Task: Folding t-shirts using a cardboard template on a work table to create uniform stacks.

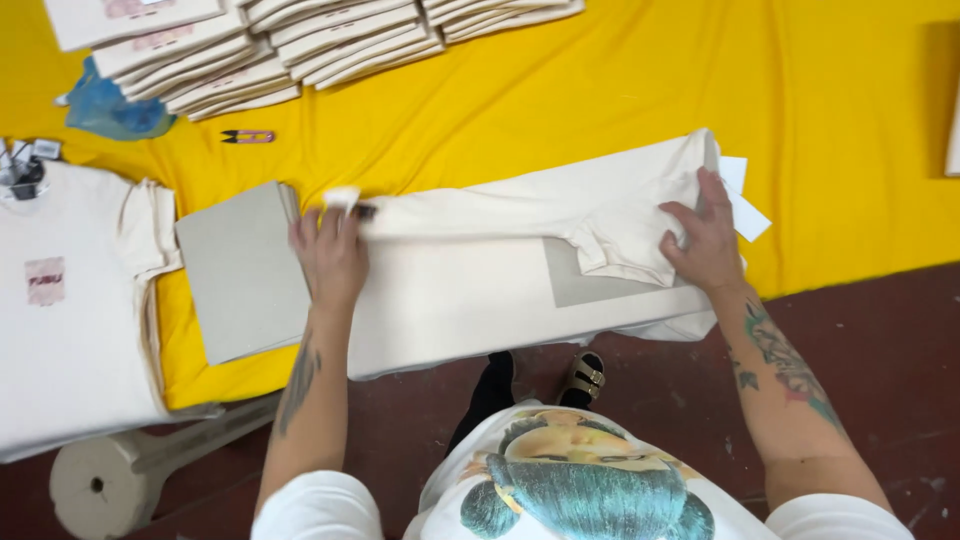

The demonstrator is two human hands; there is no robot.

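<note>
A cream T-shirt lies spread across the front of a yellow-covered table, partly folded lengthwise over a grey cardboard sheet. My left hand pinches the folded edge at the shirt's left end, beside the cardboard. My right hand presses on the shirt's right end, where a sleeve is folded in. A corner of grey card shows under that sleeve. White paper pokes out beyond my right hand.
Stacks of folded cream shirts line the far edge. Small pink snips and a blue plastic bag lie near them. A pile of flat shirts sits at left. A cardboard roll lies on the dark red floor.
</note>
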